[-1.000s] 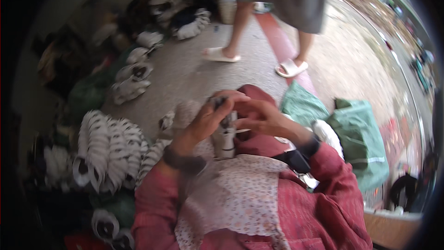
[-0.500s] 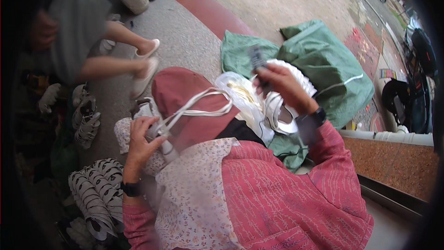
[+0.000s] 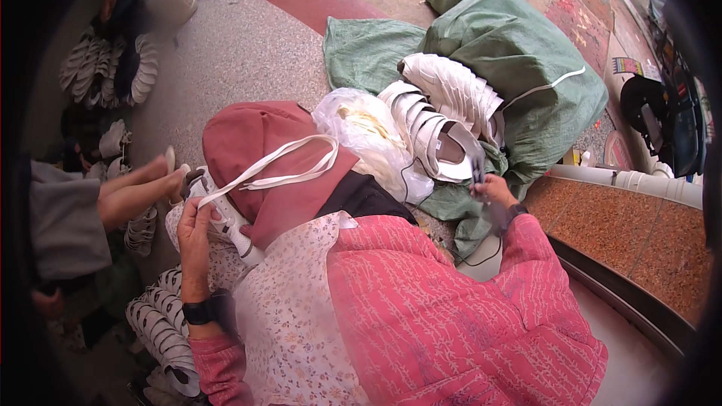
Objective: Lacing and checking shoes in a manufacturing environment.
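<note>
Beside my left knee, my left hand (image 3: 197,223) is closed in a pinch on a white shoelace (image 3: 263,168). The lace loops loosely across the maroon cloth (image 3: 248,131) over my lap. Just right of those fingers a white shoe (image 3: 235,227) with dark marks rests on the flower-patterned cloth; the hand partly covers it. Out to the right, my right hand (image 3: 494,191) grips a dark grey narrow object (image 3: 477,169), too blurred to name. It is held near the stacked white shoe uppers (image 3: 451,154).
A clear plastic bag (image 3: 368,124) of pale pieces lies beyond my lap. Behind it spreads a green sack (image 3: 496,53). More stacked uppers (image 3: 162,331) stand at lower left. A person's bare legs (image 3: 139,192) are at the left. A brown stone ledge (image 3: 609,233) runs along the right.
My right hand has moved right and down with the dark object, away from my lap. My left hand now pinches the lace, which stretches across the cloth. The other person has moved nearer at the left.
</note>
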Available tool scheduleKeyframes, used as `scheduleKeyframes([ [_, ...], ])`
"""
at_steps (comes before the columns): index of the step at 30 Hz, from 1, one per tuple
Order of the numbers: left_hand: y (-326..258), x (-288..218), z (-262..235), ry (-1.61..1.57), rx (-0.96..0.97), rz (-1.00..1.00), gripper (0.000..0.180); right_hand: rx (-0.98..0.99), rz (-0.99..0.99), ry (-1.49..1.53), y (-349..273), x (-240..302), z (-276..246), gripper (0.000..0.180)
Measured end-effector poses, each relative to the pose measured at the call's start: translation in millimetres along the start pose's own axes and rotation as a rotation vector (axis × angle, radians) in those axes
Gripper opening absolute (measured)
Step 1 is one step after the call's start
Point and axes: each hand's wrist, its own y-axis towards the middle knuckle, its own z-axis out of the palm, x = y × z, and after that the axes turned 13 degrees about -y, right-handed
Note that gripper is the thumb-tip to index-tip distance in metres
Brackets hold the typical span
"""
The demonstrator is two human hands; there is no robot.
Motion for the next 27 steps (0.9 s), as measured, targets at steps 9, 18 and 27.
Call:
scheduleKeyframes([
  [9,3.1,-7.4,-0.4,0.017,-0.058,-0.021,0.027,0.199,0.090,-0.772,-7.8,-32.2,27.8,0.022],
  [18,-3.7,-17.5,-0.3,0.091,-0.034,0.076,0.031,-0.480,-0.072,-0.976,5.5,-18.9,-0.6,0.024],
  [27,-81.0,-143.1,-50.6,-0.300,0.007,0.318,0.039,-0.175,-0.611,-0.398,11.8,202.0,92.2,0.021],
])
